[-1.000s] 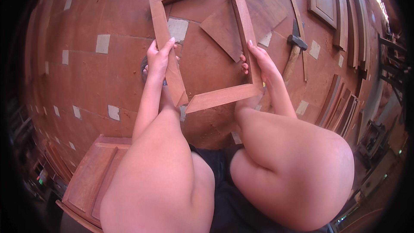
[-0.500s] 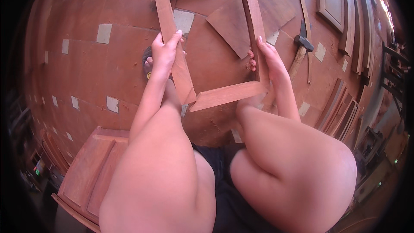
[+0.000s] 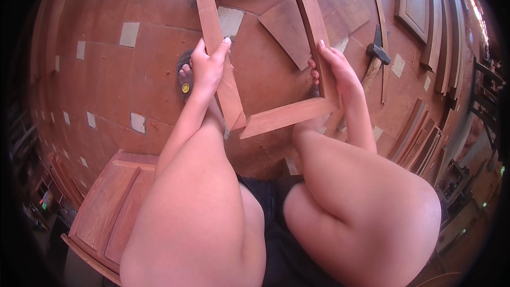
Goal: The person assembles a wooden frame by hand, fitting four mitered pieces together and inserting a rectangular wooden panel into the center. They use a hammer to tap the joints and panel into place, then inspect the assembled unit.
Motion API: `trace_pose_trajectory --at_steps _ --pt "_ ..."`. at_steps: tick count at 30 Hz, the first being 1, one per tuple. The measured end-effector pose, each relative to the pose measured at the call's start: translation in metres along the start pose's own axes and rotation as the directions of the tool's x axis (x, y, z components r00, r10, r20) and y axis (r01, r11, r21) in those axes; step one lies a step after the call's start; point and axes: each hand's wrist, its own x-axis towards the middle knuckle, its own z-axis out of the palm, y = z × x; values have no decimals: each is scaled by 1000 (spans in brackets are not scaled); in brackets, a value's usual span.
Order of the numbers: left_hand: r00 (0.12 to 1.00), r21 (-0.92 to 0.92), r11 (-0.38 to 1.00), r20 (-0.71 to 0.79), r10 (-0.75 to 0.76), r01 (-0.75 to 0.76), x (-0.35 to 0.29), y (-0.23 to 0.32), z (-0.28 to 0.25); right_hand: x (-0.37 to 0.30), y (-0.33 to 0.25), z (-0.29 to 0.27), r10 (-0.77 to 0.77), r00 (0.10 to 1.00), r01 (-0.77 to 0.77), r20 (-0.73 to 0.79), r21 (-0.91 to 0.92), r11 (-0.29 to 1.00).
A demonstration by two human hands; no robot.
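Observation:
My left hand (image 3: pixel 209 68) is closed round the left side of an L-shaped wooden frame half (image 3: pixel 229 95), thumb on top. That half's far rail runs to the right. My right hand (image 3: pixel 341 72) grips a second L-shaped frame half (image 3: pixel 289 117) by its right side, fingers curled round the inner edge; its near rail points left. Together the halves outline a rectangle held above the floor between my feet. Their mitred ends lie close together at the near left and far right corners; whether they touch, I cannot tell.
A square brown board (image 3: pixel 348 10) lies on the tiled floor beyond the frame. To the right are a hammer (image 3: pixel 375 58), a thin wood strip (image 3: pixel 383 79), a panelled door (image 3: pixel 413 2) and stacked lengths of wood (image 3: pixel 419 141). Another panelled wooden piece (image 3: pixel 109 207) is at my left.
The two frame halves have come closer together, and the gap at the far right corner has narrowed. Both hands keep the same grip.

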Motion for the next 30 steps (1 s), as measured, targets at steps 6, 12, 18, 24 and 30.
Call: trace_pose_trajectory --at_steps 6,12,18,24,30 --pt "1000 6 1000 -7 -29 29 -5 5 0 6 2 5 33 999 -32 21 -43 999" --pt "998 -42 997 15 -61 62 -8 9 0 3 5 7 0 1000 0 21 -2 1000" --pt "999 -77 996 25 -46 47 -9 -4 2 0 8 4 1 1000 -1 -16 6 1000" --pt "999 -35 999 -6 -39 39 -14 -11 -5 6 18 6 10 1000 -10 24 -21 1000" --pt "999 -52 997 -3 -50 49 -16 -15 0 0 29 0 5 1000 -5 -20 -2 1000"
